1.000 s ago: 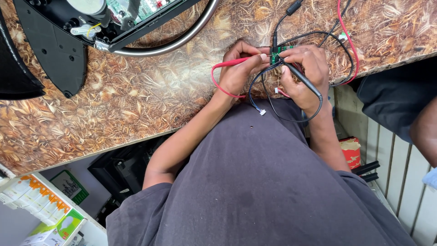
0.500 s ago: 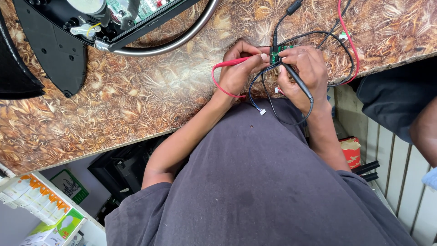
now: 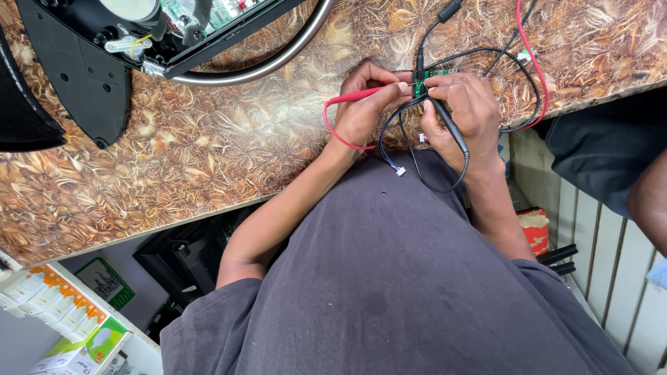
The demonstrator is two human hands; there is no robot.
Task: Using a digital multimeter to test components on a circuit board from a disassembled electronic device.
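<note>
Pinching a red test probe (image 3: 361, 95), the left hand (image 3: 367, 107) presses its tip to a small green circuit board (image 3: 422, 83) at the near edge of the patterned brown counter (image 3: 208, 153). The right hand (image 3: 464, 114) has its fingers closed around a black test probe (image 3: 450, 128), also aimed at the board. Black and red leads (image 3: 531, 76) loop beside them. An opened black appliance housing (image 3: 139, 35) lies well apart, far left.

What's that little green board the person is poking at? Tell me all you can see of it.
The green board is a small circuit board, mostly hidden by fingers. It sits just above the brown patterned table, pinched between both hands. The left hand brings a red probe to it; the right hand holds a black probe against it. Black wires run off it. Its components are too small to tell.
</note>
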